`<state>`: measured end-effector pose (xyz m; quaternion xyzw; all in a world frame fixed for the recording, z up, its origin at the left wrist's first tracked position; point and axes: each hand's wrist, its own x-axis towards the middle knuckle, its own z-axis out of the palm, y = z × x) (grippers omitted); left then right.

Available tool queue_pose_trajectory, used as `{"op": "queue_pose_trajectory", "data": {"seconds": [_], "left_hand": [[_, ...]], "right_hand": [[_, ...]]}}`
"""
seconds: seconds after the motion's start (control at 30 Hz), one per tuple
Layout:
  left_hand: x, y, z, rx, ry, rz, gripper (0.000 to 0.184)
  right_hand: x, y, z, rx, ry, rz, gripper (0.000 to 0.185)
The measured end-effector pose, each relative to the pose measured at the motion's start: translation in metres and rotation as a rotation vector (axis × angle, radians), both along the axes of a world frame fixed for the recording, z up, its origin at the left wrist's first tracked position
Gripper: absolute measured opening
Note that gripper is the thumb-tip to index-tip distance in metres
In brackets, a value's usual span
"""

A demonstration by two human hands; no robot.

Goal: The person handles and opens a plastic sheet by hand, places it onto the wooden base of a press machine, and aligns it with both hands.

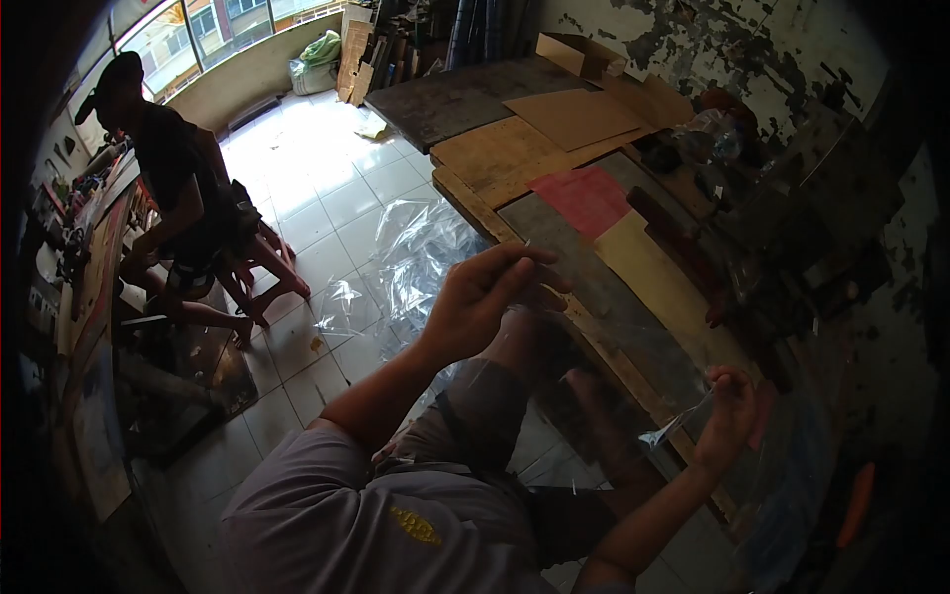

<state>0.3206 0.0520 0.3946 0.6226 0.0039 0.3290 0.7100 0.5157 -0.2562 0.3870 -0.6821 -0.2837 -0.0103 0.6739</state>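
A thin, clear plastic sheet stretches between my hands, above my lap and the edge of the workbench. My left hand is raised with thumb and fingers pinched together on one end of it. Lower and to the right, my right hand has its fingers closed on the other end, where a shiny folded strip hangs down. The sheet is so transparent that its outline is hard to follow. On the bench beyond lie a red sheet and a yellowish sheet.
A heap of crumpled clear plastic lies on the tiled floor to my left. Cardboard rests on the bench's far part. Dark machinery stands at right. Another person sits at a cluttered bench on the left.
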Motion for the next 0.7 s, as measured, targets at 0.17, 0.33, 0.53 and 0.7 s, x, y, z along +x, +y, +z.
{"op": "queue_pose_trajectory", "data": {"seconds": [0.17,0.33,0.53,0.7], "left_hand": [[0.000,-0.001,-0.001,-0.001,-0.001,0.007,0.030],[0.002,0.001,-0.005,-0.007,-0.016,-0.004,0.030],[0.000,0.004,-0.006,-0.020,-0.004,-0.005,0.029],[-0.002,0.009,-0.009,0.036,-0.001,0.096,0.030]], "right_hand": [[0.003,-0.001,-0.004,0.021,-0.004,0.024,0.027],[0.003,-0.002,-0.004,0.015,-0.001,0.030,0.025],[0.006,-0.003,-0.006,0.007,-0.049,0.061,0.024],[-0.001,0.002,-0.004,0.008,-0.092,0.074,0.019]]}}
